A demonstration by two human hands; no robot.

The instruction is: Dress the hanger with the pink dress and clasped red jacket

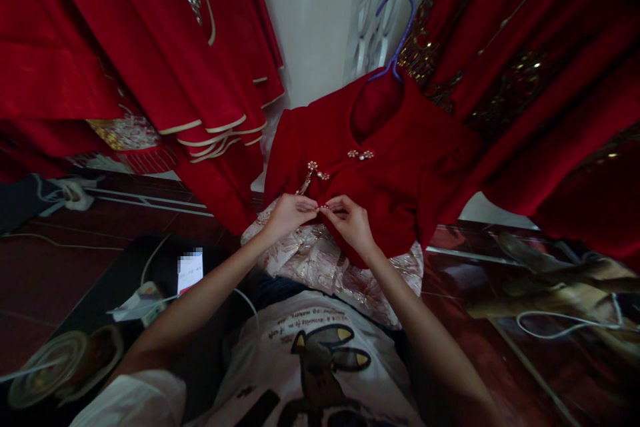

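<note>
A red dress top [340, 127] hangs from a purple hanger [396, 57] in front of me, its lower part over my lap. Flower-shaped beaded fasteners sit on its front: one fastener [361, 155] below the neckline, another fastener [319, 171] lower and to the left, with a beaded tassel hanging by it. Below these, my left hand [294, 211] and my right hand [349, 221] meet fingertip to fingertip, each closed in a pinch on a small beaded fastener [323, 207]. The fingers partly cover it, so whether its halves are joined cannot be seen. Pale patterned fabric [330, 260] lies beneath.
Red garments [200, 60] with pale trim hang at left, and sequinned red garments [525, 80] at right. On a dark surface to my left are a lit phone [191, 272], a white plug [149, 303] with a cable and a plastic lid [50, 368]. Bundled items [565, 293] lie at right.
</note>
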